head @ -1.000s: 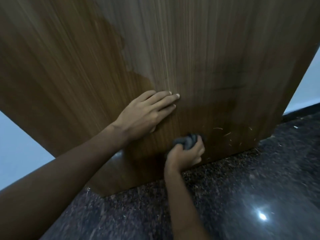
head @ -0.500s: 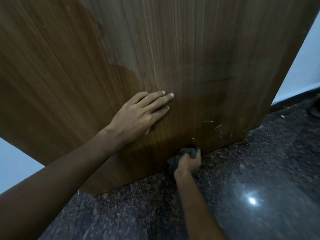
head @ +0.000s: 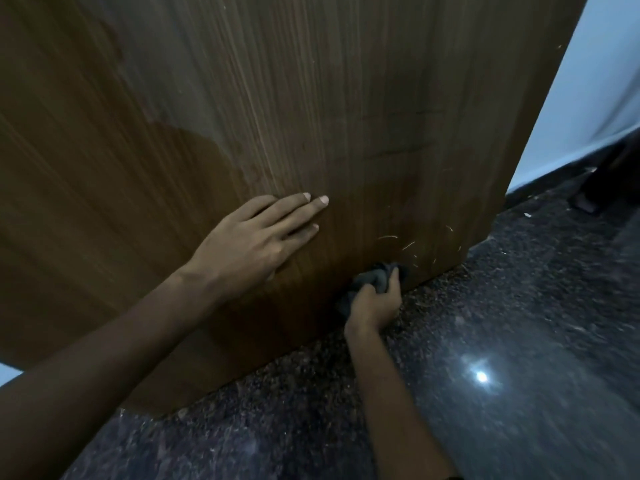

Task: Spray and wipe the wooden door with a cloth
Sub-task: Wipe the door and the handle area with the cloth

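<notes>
The wooden door (head: pixel 311 98) fills most of the head view, with a darker wet patch on its left and lower part. My left hand (head: pixel 256 237) lies flat on the door with its fingers together, holding nothing. Down at the door's bottom edge, my right hand (head: pixel 375 304) is shut on a bunched dark grey cloth (head: pixel 377 278), which presses against the wood just above the floor. Pale scratch marks (head: pixel 408 244) show on the door just above and right of the cloth. No spray bottle is in view.
A dark speckled polished floor (head: pixel 502 323) runs under the door and reflects a light spot (head: pixel 481 376). A pale wall (head: pixel 588 98) with a dark skirting stands to the right of the door's edge. Something dark sits on the floor at the far right (head: pixel 585 202).
My right hand with the cloth went down from the lower door face to the bottom edge, then shifted slightly right. My left hand stayed flat on the door.
</notes>
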